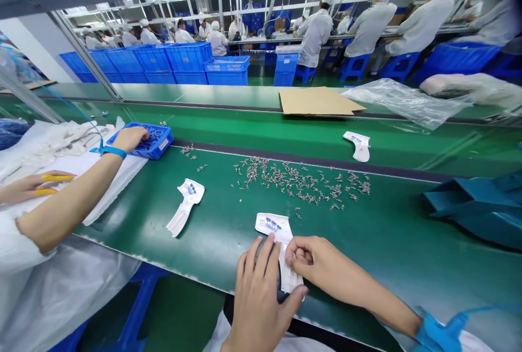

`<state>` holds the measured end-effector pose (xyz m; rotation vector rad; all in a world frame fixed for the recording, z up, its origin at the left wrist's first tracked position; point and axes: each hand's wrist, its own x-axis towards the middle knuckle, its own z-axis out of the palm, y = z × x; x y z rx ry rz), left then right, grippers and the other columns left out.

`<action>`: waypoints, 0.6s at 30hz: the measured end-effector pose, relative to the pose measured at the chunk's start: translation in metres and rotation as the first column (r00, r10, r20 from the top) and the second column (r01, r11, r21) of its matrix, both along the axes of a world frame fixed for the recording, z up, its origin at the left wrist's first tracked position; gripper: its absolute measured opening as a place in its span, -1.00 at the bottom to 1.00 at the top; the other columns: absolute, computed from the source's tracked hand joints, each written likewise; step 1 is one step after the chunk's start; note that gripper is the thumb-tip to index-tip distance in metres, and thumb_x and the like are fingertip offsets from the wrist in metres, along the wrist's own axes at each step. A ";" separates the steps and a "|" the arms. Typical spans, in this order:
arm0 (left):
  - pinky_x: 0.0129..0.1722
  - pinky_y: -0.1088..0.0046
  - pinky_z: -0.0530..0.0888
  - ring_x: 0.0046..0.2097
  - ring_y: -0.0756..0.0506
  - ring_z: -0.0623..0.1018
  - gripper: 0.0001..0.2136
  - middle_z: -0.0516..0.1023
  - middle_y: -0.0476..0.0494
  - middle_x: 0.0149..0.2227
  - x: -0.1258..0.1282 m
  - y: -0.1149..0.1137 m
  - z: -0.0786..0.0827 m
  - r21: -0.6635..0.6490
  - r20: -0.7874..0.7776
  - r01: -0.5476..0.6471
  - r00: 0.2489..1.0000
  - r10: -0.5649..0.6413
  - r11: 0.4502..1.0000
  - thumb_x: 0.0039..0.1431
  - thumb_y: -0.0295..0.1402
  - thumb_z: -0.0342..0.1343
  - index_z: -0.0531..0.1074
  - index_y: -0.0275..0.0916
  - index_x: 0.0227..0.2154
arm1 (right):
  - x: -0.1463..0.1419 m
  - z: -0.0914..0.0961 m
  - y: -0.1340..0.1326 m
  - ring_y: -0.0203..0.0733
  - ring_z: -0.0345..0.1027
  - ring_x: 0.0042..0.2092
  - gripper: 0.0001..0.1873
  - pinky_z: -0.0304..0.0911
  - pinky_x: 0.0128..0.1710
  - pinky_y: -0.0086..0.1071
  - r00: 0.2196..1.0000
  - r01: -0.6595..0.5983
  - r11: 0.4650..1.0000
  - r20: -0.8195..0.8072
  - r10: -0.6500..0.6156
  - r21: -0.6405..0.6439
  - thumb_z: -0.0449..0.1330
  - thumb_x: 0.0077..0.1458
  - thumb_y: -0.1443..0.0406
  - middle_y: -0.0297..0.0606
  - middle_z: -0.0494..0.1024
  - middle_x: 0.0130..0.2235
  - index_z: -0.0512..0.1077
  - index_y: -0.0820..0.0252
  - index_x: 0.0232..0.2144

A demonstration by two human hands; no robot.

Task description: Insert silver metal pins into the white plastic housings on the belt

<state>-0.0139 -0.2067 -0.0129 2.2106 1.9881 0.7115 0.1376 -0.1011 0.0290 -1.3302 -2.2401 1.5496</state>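
In front of me on the green bench lies a white pistol-shaped plastic shell (274,223) with blue pieces in its wide end. My left hand (261,281) is over its left side, fingers stretched out and apart, fingertips at the shell's edge. At the narrow handle, my right hand (316,259) has its fingers curled into a pinch; whatever they hold is hidden. Beyond both hands spreads a loose scatter of small metal pieces (291,178), too small to name. Another such white shell (187,205) with blue pieces rests to the left.
At left, a co-worker's hand (129,139) reaches into a blue basket (157,150) of small blue pieces. A third shell (359,145) lies on the green strip beyond. Cardboard (318,100) and clear plastic (408,100) lie farther back; a teal bag (481,208) stands right.
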 end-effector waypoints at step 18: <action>0.08 0.18 0.37 0.19 -0.24 0.42 -0.45 0.41 -0.09 0.24 0.005 0.001 0.000 0.066 0.066 -0.064 0.996 0.060 0.996 0.23 0.00 0.11 0.31 -0.19 0.18 | -0.002 0.004 0.004 -0.26 0.31 -0.41 -0.94 0.12 -0.44 -0.44 0.995 -0.016 0.999 0.100 0.013 0.037 0.15 0.15 0.28 -0.45 0.43 -0.48 0.30 0.08 -0.33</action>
